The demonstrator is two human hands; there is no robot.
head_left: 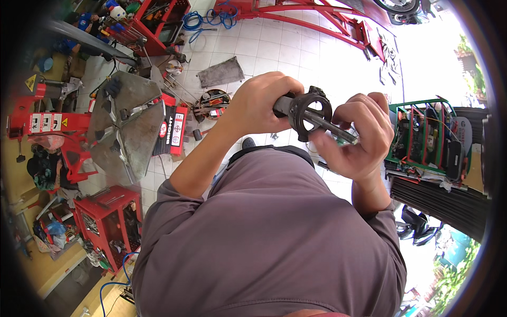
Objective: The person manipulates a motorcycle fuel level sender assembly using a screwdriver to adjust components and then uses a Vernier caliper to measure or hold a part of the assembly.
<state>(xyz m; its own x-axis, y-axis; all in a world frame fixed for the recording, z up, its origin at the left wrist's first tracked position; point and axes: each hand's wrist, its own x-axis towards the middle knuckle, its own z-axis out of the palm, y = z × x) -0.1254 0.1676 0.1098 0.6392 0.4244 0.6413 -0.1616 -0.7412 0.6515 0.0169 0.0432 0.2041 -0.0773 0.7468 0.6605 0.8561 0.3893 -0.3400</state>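
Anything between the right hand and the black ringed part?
Nothing visible: the right hand is right beside the black ringed part, whose threaded rod sticks out toward that hand.

Greyish-mauve shirt (296,238), creased front, elbow-length sleeves (163,211), stitched seam (285,302) near collar, black waistband (290,150)

The ringed part (297,117) is black, the threaded rod (338,132) grey, the hose (193,22) blue.

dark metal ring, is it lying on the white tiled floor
No, the left hand holds the dark metal ring up, with the right hand beside it.
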